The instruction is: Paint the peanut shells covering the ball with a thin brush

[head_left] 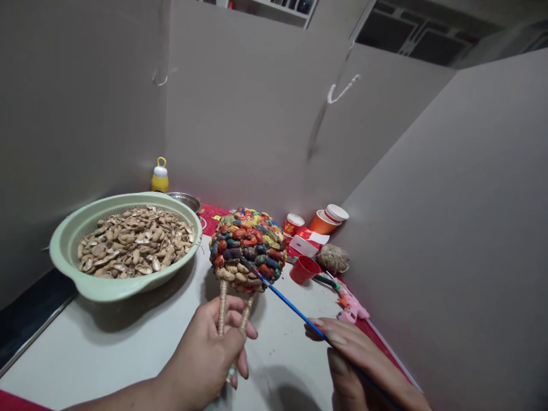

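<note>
My left hand point(209, 342) is closed around the twine-wrapped handle point(222, 308) of a rounded peanut-shell craft piece point(248, 245), holding it up over the white table. Red, blue, green, yellow and dark paint covers most of its shells; a band low on the near left side is bare tan. A slim blue paintbrush point(295, 311) is pinched in the fingers of my right hand point(355, 359). Its tip touches the lower front shells, near the edge of the unpainted band. What the craft piece looks like on its far side is hidden.
At left a pale green colander point(62, 260) holds many peanut shells, with a metal bowl point(188, 200) and yellow bottle point(160, 181) behind. A red cup point(305, 269), stacked paper cups point(327, 220), a twine ball point(334, 258) and a pink item point(354, 308) stand at right, by the wall.
</note>
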Available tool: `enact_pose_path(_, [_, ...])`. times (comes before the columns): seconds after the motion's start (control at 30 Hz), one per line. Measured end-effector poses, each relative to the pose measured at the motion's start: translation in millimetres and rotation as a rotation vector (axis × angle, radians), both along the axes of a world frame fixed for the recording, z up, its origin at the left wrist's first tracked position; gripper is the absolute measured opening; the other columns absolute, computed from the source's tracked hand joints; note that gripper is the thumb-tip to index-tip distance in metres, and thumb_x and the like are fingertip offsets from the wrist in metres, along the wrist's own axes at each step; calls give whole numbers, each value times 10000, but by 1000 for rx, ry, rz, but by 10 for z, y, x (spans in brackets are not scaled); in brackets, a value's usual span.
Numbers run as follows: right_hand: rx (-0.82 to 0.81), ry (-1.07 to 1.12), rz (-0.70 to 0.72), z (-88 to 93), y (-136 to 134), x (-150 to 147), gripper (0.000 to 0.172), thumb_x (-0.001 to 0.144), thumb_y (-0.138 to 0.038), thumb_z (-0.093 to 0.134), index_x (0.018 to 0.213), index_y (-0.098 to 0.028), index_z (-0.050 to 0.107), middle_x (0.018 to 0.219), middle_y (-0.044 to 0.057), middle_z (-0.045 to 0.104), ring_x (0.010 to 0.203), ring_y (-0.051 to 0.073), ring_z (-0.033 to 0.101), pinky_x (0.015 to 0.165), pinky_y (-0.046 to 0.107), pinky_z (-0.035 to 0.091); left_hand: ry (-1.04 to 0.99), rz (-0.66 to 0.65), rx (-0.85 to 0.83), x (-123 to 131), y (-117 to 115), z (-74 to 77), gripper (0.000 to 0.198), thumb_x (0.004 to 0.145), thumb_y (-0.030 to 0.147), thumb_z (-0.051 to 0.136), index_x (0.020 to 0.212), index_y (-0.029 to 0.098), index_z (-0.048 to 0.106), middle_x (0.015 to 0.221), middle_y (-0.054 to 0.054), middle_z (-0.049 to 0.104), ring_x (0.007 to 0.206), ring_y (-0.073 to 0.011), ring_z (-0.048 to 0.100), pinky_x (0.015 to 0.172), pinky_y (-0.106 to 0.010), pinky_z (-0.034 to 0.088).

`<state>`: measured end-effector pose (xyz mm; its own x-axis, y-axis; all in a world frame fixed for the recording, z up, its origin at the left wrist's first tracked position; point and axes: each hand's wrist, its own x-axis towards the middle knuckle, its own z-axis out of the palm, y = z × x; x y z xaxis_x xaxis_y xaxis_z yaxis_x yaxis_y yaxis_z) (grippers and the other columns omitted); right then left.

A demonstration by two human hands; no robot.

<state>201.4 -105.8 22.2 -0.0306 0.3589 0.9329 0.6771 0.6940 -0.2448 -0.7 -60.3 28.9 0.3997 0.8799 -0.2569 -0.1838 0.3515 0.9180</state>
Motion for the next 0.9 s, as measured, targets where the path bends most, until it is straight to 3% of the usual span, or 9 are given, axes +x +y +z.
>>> enact_pose_path(0.47, [51, 182, -83, 7, -15, -100, 231, 848, -25, 704, 1007, -180, 766, 934, 47, 791, 801, 211, 771, 760, 395, 666, 4, 26, 22, -8, 22, 46, 423, 699, 373, 676, 1050, 168, 558, 891, -18, 680, 424, -61, 519, 404, -220, 414])
enact_pose_path(0.9, [49, 101, -90, 10, -20, -84, 241, 847, -16, 687, 1012, -179, 752, 917, 46, 791, 805, 215, 781, 745, 385, 677, -3, 14, 8, -3, 2, 40, 437, 713, 413, 727, 1033, 166, 560, 872, -19, 682, 408, -49, 497, 406, -218, 412])
